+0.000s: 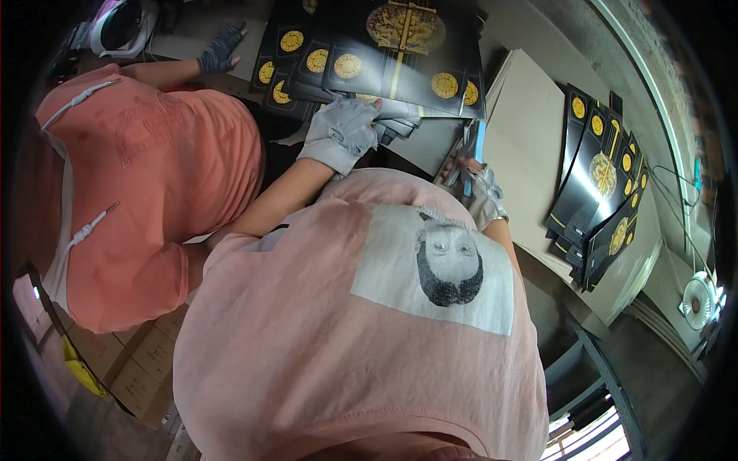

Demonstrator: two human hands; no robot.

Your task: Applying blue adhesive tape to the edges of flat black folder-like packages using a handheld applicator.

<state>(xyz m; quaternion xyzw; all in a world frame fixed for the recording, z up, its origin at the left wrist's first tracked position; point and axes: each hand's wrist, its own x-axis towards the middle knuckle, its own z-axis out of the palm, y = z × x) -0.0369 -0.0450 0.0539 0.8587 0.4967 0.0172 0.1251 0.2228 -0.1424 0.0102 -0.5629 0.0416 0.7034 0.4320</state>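
Observation:
My left hand (338,134), in a whitish glove with bare fingertips, is at the near edge of a large black printed sheet (400,73) with gold medallions. Its thumb tip shows at the sheet's edge, and the hand is closed on that edge. Under it, more black and grey sheets (396,127) lie fanned out. My right hand (484,196), gloved the same way, is by the sheet's near right corner, close to a narrow blue strip (480,140). Its fingers are partly hidden, and I cannot make out what they touch.
At my left stands a person in an orange hooded top (154,169); their gloved hand (222,48) rests on the table. To my right, black-and-gold printed sheets (596,192) lie on a pale board stack (530,131). A white fan (698,301) is at far right, cardboard boxes (138,376) at lower left.

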